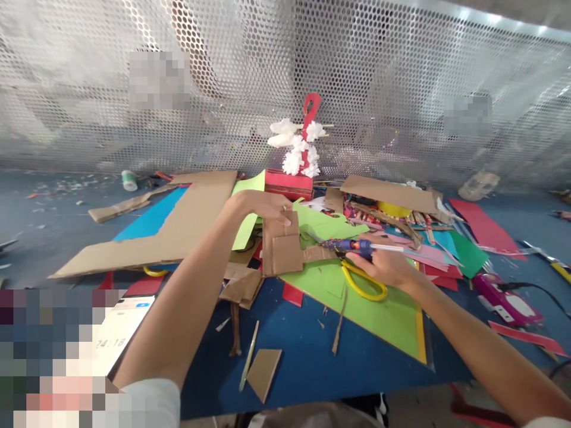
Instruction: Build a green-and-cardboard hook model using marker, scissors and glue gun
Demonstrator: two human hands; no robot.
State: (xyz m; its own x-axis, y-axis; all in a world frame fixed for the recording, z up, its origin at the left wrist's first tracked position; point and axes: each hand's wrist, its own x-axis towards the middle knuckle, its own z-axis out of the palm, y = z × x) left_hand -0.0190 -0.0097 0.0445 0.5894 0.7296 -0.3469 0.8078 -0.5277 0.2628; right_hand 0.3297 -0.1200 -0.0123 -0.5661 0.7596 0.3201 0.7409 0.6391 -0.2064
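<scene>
My left hand (267, 205) grips the top of a folded brown cardboard piece (282, 252), with the fingers partly behind it. A narrow cardboard strip (319, 254) runs from its right side. My right hand (386, 261) is wrapped round a blue hot glue gun (357, 245) with a clear glue stick in its back. Its nozzle points left, just above the strip; whether they touch I cannot tell. Below that hand lie yellow-handled scissors (366, 288) on a lime-green sheet (375, 318).
At the back stands a red base (289, 183) bearing a red curl with white flowers. Large cardboard (196, 220) lies left, with coloured paper scraps (439, 255) right. A magenta corded device (506, 300) sits far right. Perforated metal (232, 101) closes off the back; a phone (127, 321) is lower left.
</scene>
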